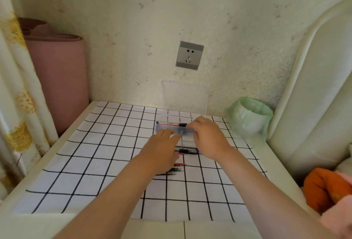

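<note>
A translucent bluish pencil case (187, 141) lies open in the middle of the checked cloth, its lid (171, 129) standing up at the far side. My right hand (208, 137) curls over the lid's right end. The fingers of my left hand (162, 149) lie fairly straight against the front of the lid near its clasp. A black-and-blue pen (187, 151) lies along the case's near edge. A red pen with a black cap (169, 124) rests just behind the lid. Several pens (176, 170), red and black, lie on the cloth, partly hidden by my left wrist.
The white table (62, 141) carries a black-grid cloth (106, 162). A green-lined bin (249, 118) stands at the back right, a clear plastic sheet (184, 97) leans on the wall, and a pink roll (57, 78) stands at left. An orange cloth (323, 187) lies at right.
</note>
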{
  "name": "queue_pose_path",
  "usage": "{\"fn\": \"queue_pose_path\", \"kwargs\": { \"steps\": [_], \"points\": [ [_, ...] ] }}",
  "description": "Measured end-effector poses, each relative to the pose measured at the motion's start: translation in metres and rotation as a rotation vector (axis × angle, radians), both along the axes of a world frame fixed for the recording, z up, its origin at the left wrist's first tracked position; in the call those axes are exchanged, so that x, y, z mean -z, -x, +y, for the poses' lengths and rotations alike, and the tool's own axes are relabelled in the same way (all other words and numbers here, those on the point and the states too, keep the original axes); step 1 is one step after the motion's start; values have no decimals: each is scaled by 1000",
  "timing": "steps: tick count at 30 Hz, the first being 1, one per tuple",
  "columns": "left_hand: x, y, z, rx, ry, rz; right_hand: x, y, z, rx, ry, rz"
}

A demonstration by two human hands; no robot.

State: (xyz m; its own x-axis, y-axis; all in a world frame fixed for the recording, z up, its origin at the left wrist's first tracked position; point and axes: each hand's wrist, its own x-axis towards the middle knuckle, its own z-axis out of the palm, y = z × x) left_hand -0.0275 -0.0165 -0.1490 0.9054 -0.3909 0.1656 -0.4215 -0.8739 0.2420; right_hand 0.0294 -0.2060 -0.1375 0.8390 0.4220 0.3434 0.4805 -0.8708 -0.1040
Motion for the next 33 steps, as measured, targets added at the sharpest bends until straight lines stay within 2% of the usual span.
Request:
{"fn": "queue_pose_path", "kwargs": {
  "steps": [3, 5, 10, 22, 33],
  "points": [
    [-2, 1, 0, -3, 55, -86, 4, 30, -1, -59, -51, -47],
    [-4, 3, -2, -6, 78, -68, 2, 42, -1, -69, -38, 8],
    [2, 13, -7, -12, 0, 48, 7, 51, -7, -76, 65, 121],
    [15, 6, -14, -12, -40, 34, 20, 46, -9, 58, 293, 130],
    [8, 5, -20, 29, -86, -198, -4, 53, -9, 33, 40, 201]
  ]
}}
